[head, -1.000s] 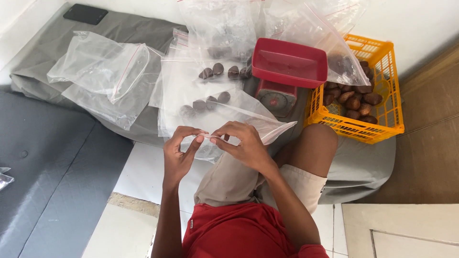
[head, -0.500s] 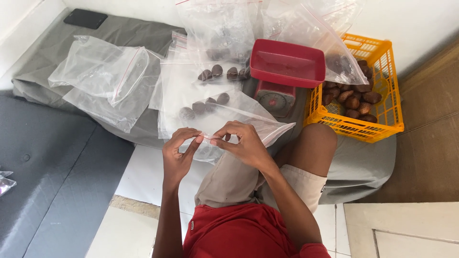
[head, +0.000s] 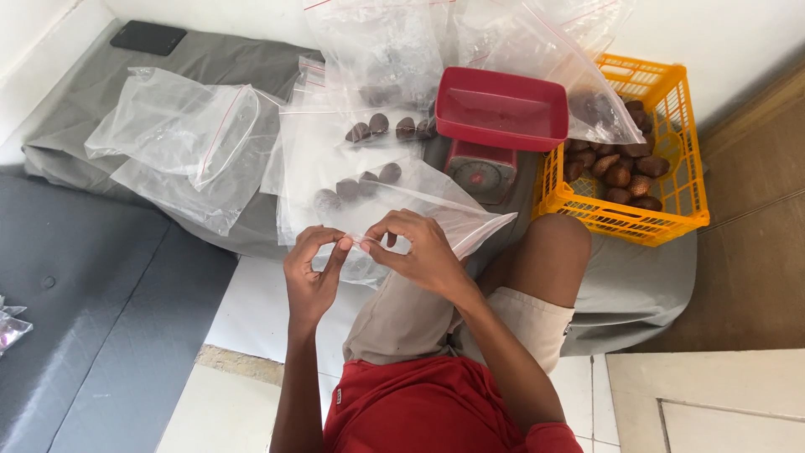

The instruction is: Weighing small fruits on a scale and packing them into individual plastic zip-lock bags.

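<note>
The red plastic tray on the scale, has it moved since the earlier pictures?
No. The red plastic tray sits on the small scale, its right end close beside the yellow plastic basket, as before.

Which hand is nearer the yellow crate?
The right hand. It pinches the bag top on the side towards the yellow crate; the left hand holds the same edge further from it.

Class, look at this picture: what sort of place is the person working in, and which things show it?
Probably a home floor used for packing fruit by weight: a grey mattress, a red kitchen scale, a yellow crate of brown fruit, and clear zip bags.
</note>
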